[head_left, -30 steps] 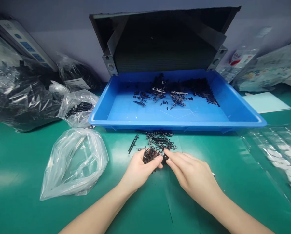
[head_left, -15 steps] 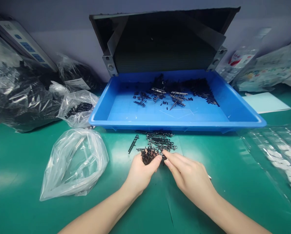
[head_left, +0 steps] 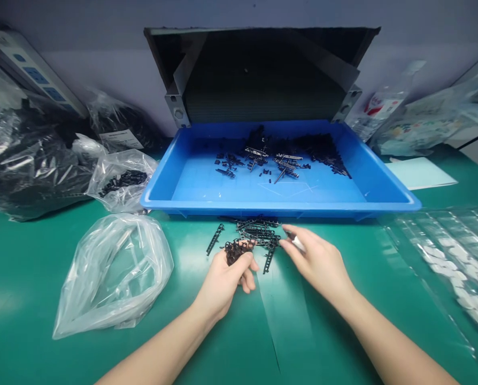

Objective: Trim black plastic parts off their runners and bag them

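Note:
My left hand is closed around a bunch of small black ringed plastic parts, held above the green tabletop. Slightly to its right, my right hand grips a slim black-and-white tool between thumb and fingers; its exact kind is unclear. Between and beyond the hands lies a pile of black ladder-like plastic strips. One strip slants toward me below the pile, close to the right fingertips. Another single strip rests apart at the left.
A blue tray with black parts stands under a dark conveyor chute. Clear plastic bags lie at left, one holding black pieces. At right are a clear blister tray with white pieces, pale paper and a bottle.
My right hand has moved away from the left hand, rightward and slightly up, and its tool now shows. A strip now lies slanting below the pile. The whole view has shifted slightly.

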Action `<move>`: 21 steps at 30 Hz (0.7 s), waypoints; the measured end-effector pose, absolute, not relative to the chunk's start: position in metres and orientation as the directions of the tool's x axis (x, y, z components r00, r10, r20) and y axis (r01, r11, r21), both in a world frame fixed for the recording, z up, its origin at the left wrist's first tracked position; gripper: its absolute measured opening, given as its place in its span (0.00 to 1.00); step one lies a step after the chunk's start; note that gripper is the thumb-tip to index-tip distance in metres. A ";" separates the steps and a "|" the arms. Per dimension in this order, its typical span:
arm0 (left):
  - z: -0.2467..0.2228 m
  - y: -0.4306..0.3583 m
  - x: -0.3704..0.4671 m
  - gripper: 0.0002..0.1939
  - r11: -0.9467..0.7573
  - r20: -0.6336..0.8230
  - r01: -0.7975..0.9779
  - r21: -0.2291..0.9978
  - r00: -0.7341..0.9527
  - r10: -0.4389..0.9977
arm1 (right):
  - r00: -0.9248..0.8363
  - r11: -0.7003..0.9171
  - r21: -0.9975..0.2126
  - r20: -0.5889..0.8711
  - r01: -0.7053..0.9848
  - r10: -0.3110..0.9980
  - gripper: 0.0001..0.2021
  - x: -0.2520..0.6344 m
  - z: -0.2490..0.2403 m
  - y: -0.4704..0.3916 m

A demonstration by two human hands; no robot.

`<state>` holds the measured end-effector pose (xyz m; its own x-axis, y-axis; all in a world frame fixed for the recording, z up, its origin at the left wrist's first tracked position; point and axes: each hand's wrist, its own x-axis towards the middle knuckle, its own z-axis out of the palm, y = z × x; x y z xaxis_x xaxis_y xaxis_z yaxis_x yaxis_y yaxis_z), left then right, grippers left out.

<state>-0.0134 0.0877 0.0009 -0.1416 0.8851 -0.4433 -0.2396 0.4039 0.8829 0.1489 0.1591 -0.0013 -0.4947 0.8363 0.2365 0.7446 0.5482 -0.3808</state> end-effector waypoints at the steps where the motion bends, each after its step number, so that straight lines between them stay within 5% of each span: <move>1: 0.001 0.088 -0.015 0.14 0.396 -0.435 -0.235 0.888 -0.150 0.888 | -0.498 0.546 -0.371 0.226 0.751 0.837 0.12 0.152 -0.003 0.165; 14: -0.002 0.095 -0.025 0.12 0.292 -0.317 -0.125 0.948 -0.310 0.896 | -0.623 0.629 -0.322 0.138 0.707 0.770 0.06 0.136 -0.008 0.162; 18: 0.003 0.096 -0.035 0.07 0.213 -0.195 -0.011 0.977 -0.454 0.870 | -0.742 0.729 -0.384 0.147 0.567 0.654 0.09 0.149 0.003 0.164; 21: 0.006 0.095 -0.036 0.06 0.208 -0.193 0.008 0.978 -0.343 0.919 | -0.823 0.791 -0.434 0.169 0.432 0.543 0.13 0.156 0.009 0.162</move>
<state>-0.0359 0.0947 0.0060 -0.3434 0.9191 -0.1930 0.0081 0.2084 0.9780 0.1558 0.1620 0.0095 -0.8228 0.5426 0.1694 0.4320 0.7905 -0.4341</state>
